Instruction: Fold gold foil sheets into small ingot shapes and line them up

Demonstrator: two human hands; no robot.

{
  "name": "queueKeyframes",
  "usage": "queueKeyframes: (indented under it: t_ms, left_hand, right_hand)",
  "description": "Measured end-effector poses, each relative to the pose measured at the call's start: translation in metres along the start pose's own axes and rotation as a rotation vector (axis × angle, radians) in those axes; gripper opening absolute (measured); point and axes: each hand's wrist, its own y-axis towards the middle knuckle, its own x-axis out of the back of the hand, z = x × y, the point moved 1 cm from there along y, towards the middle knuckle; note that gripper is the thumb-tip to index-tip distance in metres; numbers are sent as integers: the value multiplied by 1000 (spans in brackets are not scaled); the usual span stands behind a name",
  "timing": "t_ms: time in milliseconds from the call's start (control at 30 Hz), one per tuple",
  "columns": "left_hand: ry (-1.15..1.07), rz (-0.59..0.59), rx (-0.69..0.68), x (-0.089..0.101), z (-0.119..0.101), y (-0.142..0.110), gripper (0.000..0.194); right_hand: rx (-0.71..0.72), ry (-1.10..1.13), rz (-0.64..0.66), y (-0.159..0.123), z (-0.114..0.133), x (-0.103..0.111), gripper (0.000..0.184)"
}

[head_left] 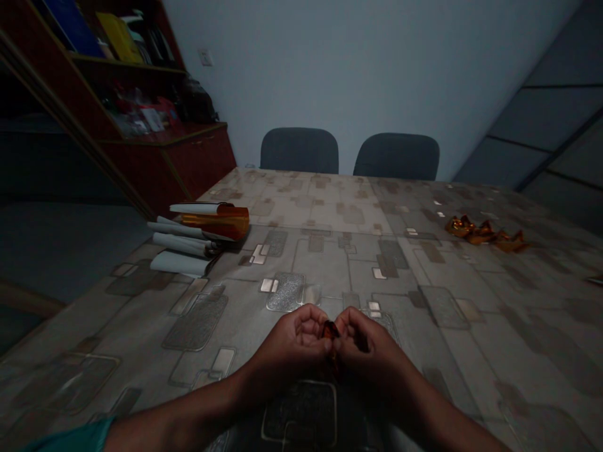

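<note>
Between my two hands, near the front of the table, is a small piece of shiny orange-gold foil paper (330,328). My left hand (305,336) pinches its left side with curled fingers. On the other side my right hand (360,339) grips it the same way, the two thumbs almost meeting. Fingers hide most of the foil, so its full shape cannot be made out. Several folded gold foil pieces (483,232) with pointed tips sit in a row at the right of the table. A bundle of curled foil sheets (214,225), gold and pale grey, lies at the left.
The table (330,251) has a patterned, glossy cover. Two dark chairs (299,149) stand behind its far edge, against the wall. A reddish wooden cabinet (188,157) with loaded shelves is at the back left. A thin object (596,280) shows at the right edge.
</note>
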Motion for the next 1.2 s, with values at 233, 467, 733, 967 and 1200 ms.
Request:
queueKeyframes:
  t_ms: [233,467,733,967,1200]
  left_hand:
    - [32,15,22,-1,0,-1,52]
    - [62,23,26,0,2,1,49]
    - [-52,50,2,0,-2,1,45]
    - [-48,69,-6,-7,-11,-2,45]
    - [-34,71,31,4,-6,0,52]
  right_hand:
    - [31,-87,-13,-2,2,1,9]
    - [19,-134,-21,0,4,1,14]
    - [-27,126,138,-1,6,6,25]
    - [-47,105,120,-2,4,2,20]
    - [-4,33,28,1,1,4,19]
